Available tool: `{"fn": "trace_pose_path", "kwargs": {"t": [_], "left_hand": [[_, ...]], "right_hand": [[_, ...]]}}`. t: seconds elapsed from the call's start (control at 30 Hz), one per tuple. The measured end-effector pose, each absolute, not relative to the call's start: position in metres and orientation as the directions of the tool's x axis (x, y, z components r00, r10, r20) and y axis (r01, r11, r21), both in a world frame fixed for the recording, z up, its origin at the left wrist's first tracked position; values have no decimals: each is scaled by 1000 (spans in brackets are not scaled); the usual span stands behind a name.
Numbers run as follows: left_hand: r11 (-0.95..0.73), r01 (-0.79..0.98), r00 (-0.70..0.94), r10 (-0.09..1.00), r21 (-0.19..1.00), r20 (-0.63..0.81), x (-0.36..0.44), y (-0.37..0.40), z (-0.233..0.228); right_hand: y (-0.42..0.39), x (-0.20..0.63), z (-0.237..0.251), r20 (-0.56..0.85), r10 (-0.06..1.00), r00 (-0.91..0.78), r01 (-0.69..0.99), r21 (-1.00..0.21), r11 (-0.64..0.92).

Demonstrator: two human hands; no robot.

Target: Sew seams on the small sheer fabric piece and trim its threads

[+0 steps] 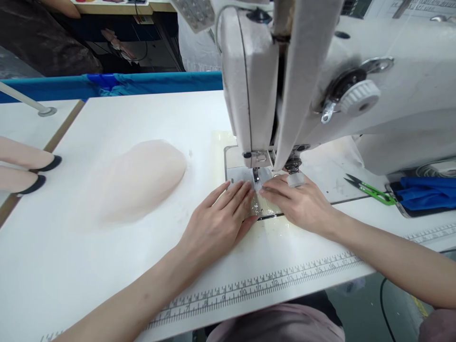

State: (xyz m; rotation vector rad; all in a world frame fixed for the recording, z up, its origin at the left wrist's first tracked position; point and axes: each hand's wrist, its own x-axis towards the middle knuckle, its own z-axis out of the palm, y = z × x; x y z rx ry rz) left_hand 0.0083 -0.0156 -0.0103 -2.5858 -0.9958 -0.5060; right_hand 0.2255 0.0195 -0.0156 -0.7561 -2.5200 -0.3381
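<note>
My left hand (223,216) lies flat on the bed of a sewing machine (256,85), fingers stretched toward the presser foot (255,175). On the other side of the foot is my right hand (302,202), its fingers bent and drawn together close to the needle area. Whatever lies under its fingertips is too small or too sheer to make out. The metal needle plate (233,156) shows partly between and behind the hands. A sheer beige piece of fabric (153,178) rests on the white table, left of my left hand.
Green-handled thread snips (374,191) lie at right, beside a tray with blue cloth (427,192). A printed ruler (242,290) runs along the table's front edge. Two beige pieces with black ends (24,164) lie at far left. Other people are beyond the blue-covered edge (160,81).
</note>
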Motion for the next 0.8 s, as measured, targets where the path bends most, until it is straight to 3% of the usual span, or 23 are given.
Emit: {"fn": "trace_pose_path", "kwargs": {"t": [0.5,0.8], "left_hand": [[-682,718,661,604,-141,444,8,-1,-16],[-665,744,617,653,-57,438,6,7,-19]], "right_hand": [[25,224,-16,476,490,-730,614,143,776],[28,227,-14,470,506,-723,635,164,755]]}}
